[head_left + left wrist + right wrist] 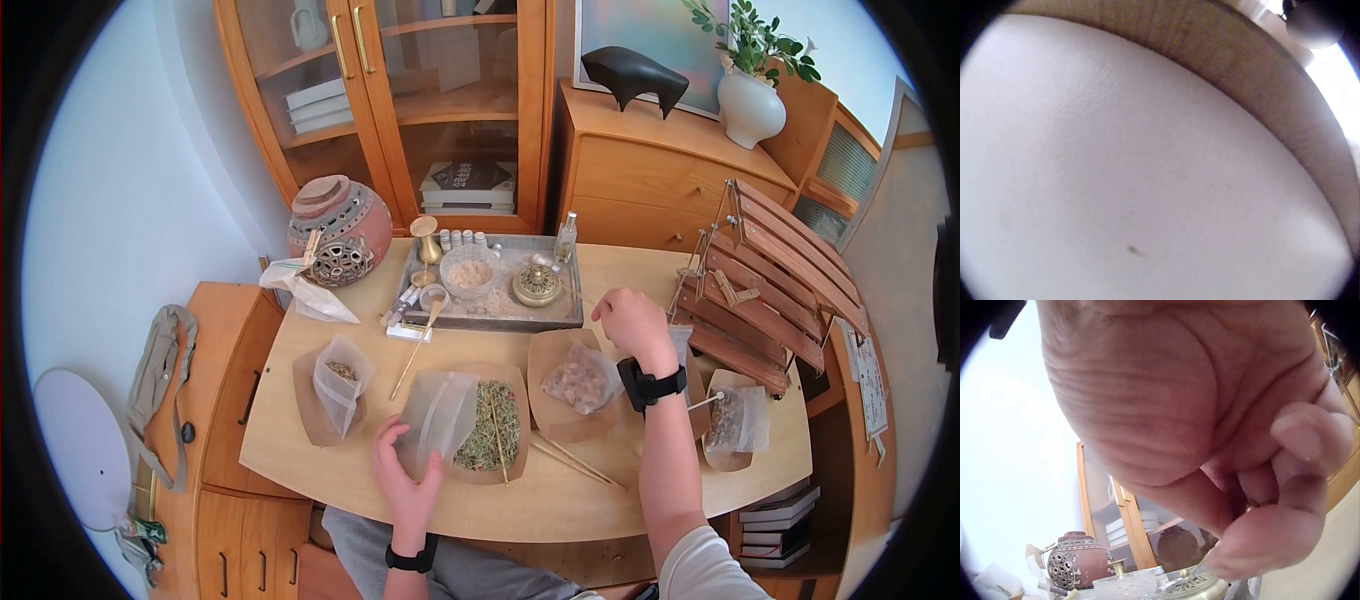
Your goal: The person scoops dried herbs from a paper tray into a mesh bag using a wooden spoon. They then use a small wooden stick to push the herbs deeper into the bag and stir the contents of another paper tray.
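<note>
My right hand [637,322] reaches over the back of the table, beside the tray. In the right wrist view, its curled fingers [1260,540] pinch a thin metal tool [1199,566] that points toward the pierced lid of a round brass incense burner [537,286]. Most of the tool is hidden by the hand. Near the front edge, my left hand [408,480] rests with thumb and fingers spread at the lower corner of a frosted zip bag [436,415]. That bag overlaps a paper tray of dried green herbs [487,425], in which a thin stick [497,430] lies.
A grey tray [480,322] bears a glass bowl of powder [470,272] and small bottles. A wooden spoon [418,345] and bamboo tweezers [578,460] lie on the table. A wooden rack [770,290] stands right, a patterned clay jar [340,235] back left.
</note>
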`<action>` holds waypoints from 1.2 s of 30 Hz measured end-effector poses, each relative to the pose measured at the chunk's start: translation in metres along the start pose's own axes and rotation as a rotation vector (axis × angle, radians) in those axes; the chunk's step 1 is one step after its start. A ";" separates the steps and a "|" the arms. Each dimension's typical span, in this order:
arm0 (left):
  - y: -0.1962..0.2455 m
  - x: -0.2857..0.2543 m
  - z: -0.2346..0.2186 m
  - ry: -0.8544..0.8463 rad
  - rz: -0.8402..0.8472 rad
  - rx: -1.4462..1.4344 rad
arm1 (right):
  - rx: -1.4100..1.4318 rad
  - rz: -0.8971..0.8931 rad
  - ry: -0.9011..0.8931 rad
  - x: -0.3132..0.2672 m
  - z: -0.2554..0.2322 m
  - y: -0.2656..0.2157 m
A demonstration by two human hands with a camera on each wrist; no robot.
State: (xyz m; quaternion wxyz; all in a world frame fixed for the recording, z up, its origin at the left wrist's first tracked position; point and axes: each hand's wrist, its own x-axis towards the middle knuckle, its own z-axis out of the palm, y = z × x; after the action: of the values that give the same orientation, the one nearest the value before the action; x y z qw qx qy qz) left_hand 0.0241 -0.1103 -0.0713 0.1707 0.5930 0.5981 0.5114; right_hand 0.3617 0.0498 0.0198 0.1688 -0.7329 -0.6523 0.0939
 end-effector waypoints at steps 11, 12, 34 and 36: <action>0.001 0.000 0.000 -0.001 0.004 -0.002 | 0.014 -0.035 -0.020 0.005 0.016 0.006; 0.001 0.000 0.000 -0.001 0.004 0.000 | 0.015 -0.049 0.004 0.006 0.017 0.006; 0.000 0.000 0.000 0.000 0.007 0.017 | 0.070 -0.153 0.057 0.002 0.016 -0.005; 0.000 0.000 0.000 0.002 0.007 0.017 | 0.061 -0.146 0.076 0.003 0.017 -0.004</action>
State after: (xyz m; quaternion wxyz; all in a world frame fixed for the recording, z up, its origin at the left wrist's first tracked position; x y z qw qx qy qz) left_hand 0.0242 -0.1103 -0.0707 0.1631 0.5961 0.6005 0.5074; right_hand 0.3522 0.0549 0.0063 0.2220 -0.6810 -0.6939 0.0732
